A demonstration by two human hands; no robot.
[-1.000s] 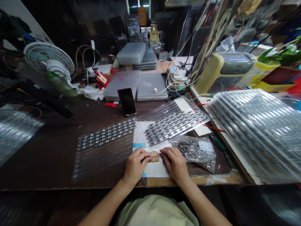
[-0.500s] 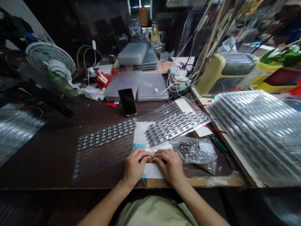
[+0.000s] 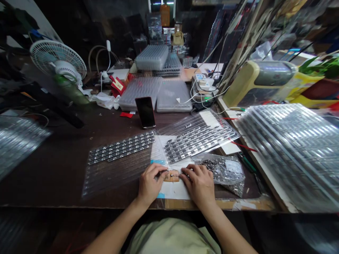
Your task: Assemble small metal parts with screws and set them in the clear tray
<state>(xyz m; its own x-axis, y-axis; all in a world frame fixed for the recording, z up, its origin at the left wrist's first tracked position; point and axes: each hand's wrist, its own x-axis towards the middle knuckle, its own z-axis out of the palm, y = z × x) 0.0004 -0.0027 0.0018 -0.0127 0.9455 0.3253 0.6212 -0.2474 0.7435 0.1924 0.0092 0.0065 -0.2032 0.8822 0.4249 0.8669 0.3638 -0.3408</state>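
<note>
A small orange-brown block point(image 3: 171, 176) with a tiny metal bit on top lies on white paper point(image 3: 174, 192) in front of me. My left hand point(image 3: 150, 181) is closed at its left edge, thumb and forefinger pinched; what they hold is too small to make out. Just off the block's right side, my right hand point(image 3: 200, 181) is closed too, fingers curled toward the thumb, their contents hidden. Beyond it is a clear plastic bag point(image 3: 225, 171) of small dark metal pieces. Two clear ribbed trays with rows of metal parts, a left tray point(image 3: 122, 148) and a right tray point(image 3: 198, 139), lie beyond the hands.
A phone point(image 3: 145, 112) stands upright behind the trays. Stacked clear trays point(image 3: 288, 148) fill the right side, with a green-handled tool point(image 3: 247, 163) beside them. More plastic trays point(image 3: 173, 97) lie at the back. A white fan point(image 3: 59, 61) stands at the left.
My hands have drawn apart from their meeting point over the block, the right one moving right, so the block now shows between them. The view has shifted slightly.
</note>
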